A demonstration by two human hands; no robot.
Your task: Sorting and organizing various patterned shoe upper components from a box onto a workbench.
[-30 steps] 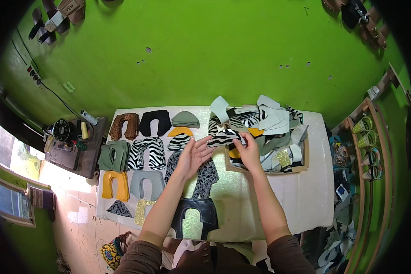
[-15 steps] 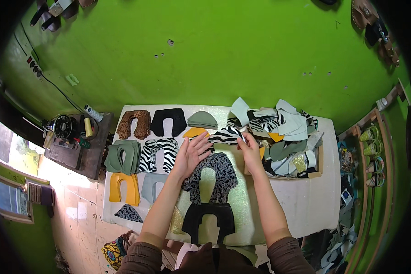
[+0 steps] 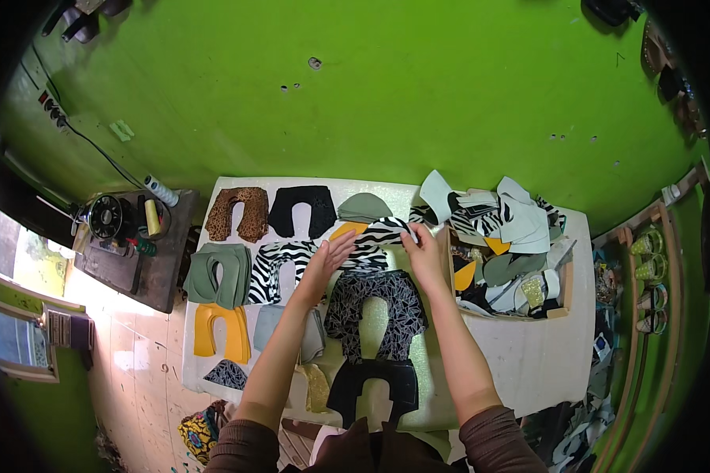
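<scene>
A green wall [image 3: 418, 110] rises behind the far edge of a white table [image 3: 528, 363], whose bare stretch at lower right of the frame leaves open room below a cardboard box [image 3: 558, 313] of scraps. At center, the right hand [image 3: 424, 256] pinches a curved zebra-print piece [image 3: 385, 229] between thumb and fingers. The left hand [image 3: 323, 268] is open, fingers extended; whether its fingertips touch the piece is hard to tell. The piece spans the space between the hands, extending left from the right hand's grip.
</scene>
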